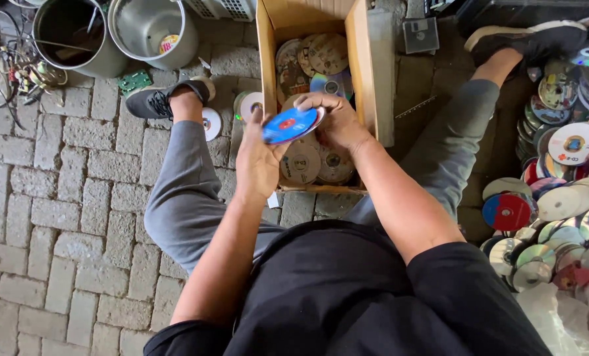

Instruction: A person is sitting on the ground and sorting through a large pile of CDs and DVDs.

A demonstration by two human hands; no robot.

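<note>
Black fabric of the person's shirt [347, 296] fills the lower edge of the head view, with both bare forearms extending forward from it. Grey trousers [182, 198] cover the spread legs, and dark shoes [159, 100] rest on the grey paving stones [57, 198].

Left hand [258, 161]: palm turned up and inward, fingers partly open and curved, cradling the lower edge of a blue disc [289, 125] with a red centre label. Right hand [334, 118]: fingers curled down over the top and far edge of the same disc. A second disc appears to lie directly beneath the blue one, though only a thin rim shows and this cannot be confirmed.

Position of the blue disc: held tilted between both hands, above the near end of an open cardboard box [367, 72] that stands between the legs. Loose discs [321, 59] lie stacked inside the box.

Surroundings: two discs [210, 122] lie on the paving beside the left shoe. A large heap of discs [558, 198] covers the ground to the right. Two metal pots [152, 29] and a tangle of wires [4, 66] sit at upper left.
</note>
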